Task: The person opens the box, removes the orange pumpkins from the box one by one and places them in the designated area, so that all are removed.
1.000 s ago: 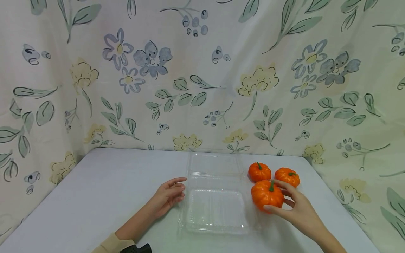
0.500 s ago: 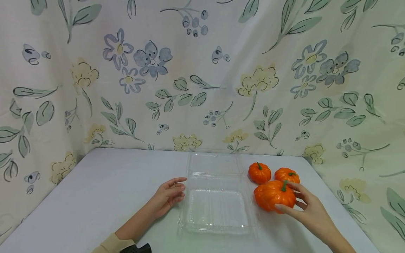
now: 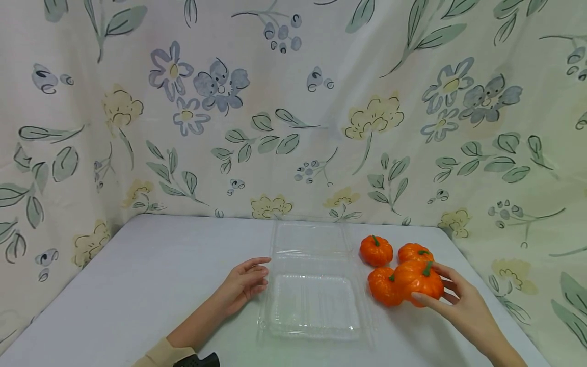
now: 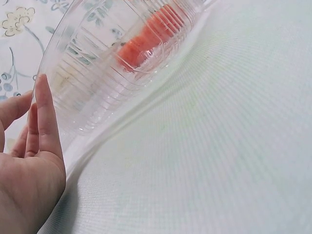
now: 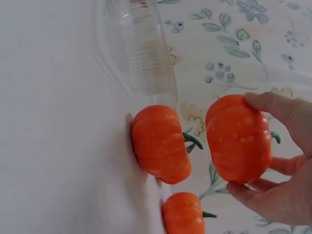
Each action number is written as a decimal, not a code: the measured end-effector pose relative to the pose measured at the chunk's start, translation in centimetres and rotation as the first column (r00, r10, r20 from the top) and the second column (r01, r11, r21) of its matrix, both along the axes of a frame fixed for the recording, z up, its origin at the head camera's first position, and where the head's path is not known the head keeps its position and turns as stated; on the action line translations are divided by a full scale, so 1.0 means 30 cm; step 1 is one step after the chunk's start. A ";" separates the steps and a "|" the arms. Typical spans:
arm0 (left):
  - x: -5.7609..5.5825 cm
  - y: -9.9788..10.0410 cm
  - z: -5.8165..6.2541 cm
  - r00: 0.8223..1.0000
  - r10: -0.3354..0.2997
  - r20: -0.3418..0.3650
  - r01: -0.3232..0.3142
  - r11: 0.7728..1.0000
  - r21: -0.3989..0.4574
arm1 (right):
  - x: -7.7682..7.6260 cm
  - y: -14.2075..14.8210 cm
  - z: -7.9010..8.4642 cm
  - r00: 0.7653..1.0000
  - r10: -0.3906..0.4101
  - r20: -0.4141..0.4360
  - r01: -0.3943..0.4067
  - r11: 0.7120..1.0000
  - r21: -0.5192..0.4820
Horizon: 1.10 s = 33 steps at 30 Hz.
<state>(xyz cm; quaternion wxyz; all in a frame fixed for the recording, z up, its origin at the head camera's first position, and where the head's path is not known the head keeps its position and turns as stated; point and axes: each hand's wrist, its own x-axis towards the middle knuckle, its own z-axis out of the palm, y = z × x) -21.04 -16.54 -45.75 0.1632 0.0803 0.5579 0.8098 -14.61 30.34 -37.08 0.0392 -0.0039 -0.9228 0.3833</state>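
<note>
My right hand [image 3: 470,306] holds an orange toy pumpkin [image 3: 419,283] with a green stem, thumb in front and fingers behind. In the right wrist view this held pumpkin [image 5: 239,139] is raised off the table. Just left of it a second pumpkin [image 3: 384,287] rests on the table, partly overlapped by the held one. My left hand [image 3: 242,285] lies at the left edge of a clear plastic clamshell box [image 3: 314,306], whose lid is laid back. From the left wrist view, its fairly straight fingers [image 4: 46,117] are at the box rim; I cannot tell whether they touch it.
Two more orange pumpkins stand behind, a back left pumpkin [image 3: 376,251] and a back right pumpkin [image 3: 414,252]. The white table [image 3: 183,265] ends at a floral curtain [image 3: 293,127]. A dark strap [image 3: 197,360] sits at the left sleeve.
My right hand has moved to the right with its pumpkin, away from the box. The front left pumpkin, hidden behind the held one before, now shows. The left hand stays where it was.
</note>
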 end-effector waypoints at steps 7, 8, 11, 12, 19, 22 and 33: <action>-0.001 0.001 -0.001 1.000 0.005 0.002 -0.005 1.000 -0.003 | -0.009 0.040 -0.011 1.000 -0.018 0.023 0.018 1.000 -0.004; -0.001 0.000 -0.002 1.000 0.006 0.002 -0.006 1.000 -0.004 | -0.008 0.047 -0.013 1.000 -0.020 0.023 0.020 1.000 -0.010; -0.001 0.000 -0.003 1.000 0.005 0.002 -0.005 1.000 0.000 | -0.004 0.063 -0.022 0.999 -0.027 0.023 0.028 0.999 -0.027; -0.001 0.000 -0.003 1.000 0.006 0.003 -0.006 1.000 0.001 | -0.003 0.068 -0.024 0.999 -0.031 0.027 0.032 0.999 -0.030; -0.004 -0.001 -0.005 1.000 0.007 0.009 -0.007 1.000 0.010 | -0.012 0.085 -0.028 0.997 -0.046 0.066 0.050 0.997 -0.060; -0.005 -0.002 -0.007 1.000 0.007 0.010 -0.007 1.000 0.013 | -0.012 0.089 -0.029 0.996 -0.055 0.076 0.060 0.996 -0.069; -0.005 -0.004 -0.008 1.000 0.003 0.001 -0.003 1.000 0.017 | -0.026 0.117 -0.050 0.988 -0.086 0.125 0.096 0.992 -0.078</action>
